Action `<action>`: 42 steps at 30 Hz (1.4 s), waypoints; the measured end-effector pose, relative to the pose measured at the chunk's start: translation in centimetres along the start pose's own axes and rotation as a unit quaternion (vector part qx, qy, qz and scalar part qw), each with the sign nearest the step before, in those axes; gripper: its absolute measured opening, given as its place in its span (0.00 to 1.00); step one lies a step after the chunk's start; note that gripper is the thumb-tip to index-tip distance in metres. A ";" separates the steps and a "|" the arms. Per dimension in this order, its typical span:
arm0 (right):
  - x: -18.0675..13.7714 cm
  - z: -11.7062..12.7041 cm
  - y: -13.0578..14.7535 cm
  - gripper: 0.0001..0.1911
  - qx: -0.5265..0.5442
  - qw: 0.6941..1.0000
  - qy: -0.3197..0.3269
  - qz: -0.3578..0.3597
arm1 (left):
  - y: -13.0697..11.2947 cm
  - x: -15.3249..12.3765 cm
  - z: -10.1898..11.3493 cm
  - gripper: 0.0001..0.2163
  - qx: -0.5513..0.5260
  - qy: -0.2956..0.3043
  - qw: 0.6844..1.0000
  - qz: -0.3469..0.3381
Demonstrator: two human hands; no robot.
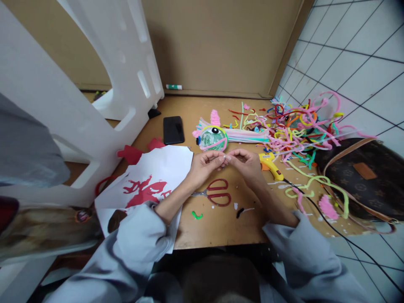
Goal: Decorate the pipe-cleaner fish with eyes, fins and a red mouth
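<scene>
Over the middle of the table, my left hand point(204, 167) and my right hand point(246, 166) meet at the fingertips. Both are closed in a pinch around a tiny whitish bit point(225, 157), too small to name. Just beyond them lies a fish-like craft point(212, 139) with a clear greenish body, a black-and-white eye and a long tail of pastel pipe cleaners point(248, 135). Red-handled scissors point(218, 198) rest on the table below my hands, blades partly hidden by my left forearm. A yellow glue gun point(272, 166) lies beside my right hand.
A pile of coloured pipe cleaners point(296, 126) fills the right rear, beside a brown handbag point(362, 176). A black cable point(318, 210) crosses the right side. Left are a phone point(173, 130), white paper with red shapes point(176, 168) and a white plastic panel point(132, 63). Another person's sleeve point(28, 143) shows.
</scene>
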State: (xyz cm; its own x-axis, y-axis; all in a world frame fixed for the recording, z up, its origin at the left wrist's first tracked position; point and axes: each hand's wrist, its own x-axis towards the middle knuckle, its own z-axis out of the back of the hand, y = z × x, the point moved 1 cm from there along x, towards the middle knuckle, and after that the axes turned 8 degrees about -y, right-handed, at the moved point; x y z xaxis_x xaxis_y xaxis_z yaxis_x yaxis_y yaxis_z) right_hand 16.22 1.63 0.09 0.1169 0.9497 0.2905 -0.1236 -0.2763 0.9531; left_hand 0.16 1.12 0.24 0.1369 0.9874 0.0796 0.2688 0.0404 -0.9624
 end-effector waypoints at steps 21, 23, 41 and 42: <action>-0.3 0.0 1.3 0.10 -0.049 0.998 0.005 0.050 | 0.3 0.2 0.2 0.16 0.077 -0.034 0.995 -0.060; -0.2 0.1 1.2 0.09 -0.042 0.998 0.016 0.037 | 0.4 0.2 0.2 0.15 0.090 -0.033 0.993 -0.065; -0.2 0.1 1.1 0.07 -0.112 0.988 -0.011 0.107 | 0.7 0.3 0.6 0.14 0.102 -0.014 0.994 -0.041; -0.2 0.1 1.0 0.07 -0.113 0.988 -0.011 0.105 | 0.7 0.2 0.6 0.15 0.099 -0.011 0.994 -0.038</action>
State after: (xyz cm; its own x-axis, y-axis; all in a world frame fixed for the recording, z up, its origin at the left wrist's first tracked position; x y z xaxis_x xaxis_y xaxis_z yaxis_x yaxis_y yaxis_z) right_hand 16.21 1.18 1.03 0.0869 0.8703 0.4847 -0.3650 -0.4249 0.8284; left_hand -0.15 1.47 -0.57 0.1022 0.9834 0.1500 0.0833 0.1418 -0.9864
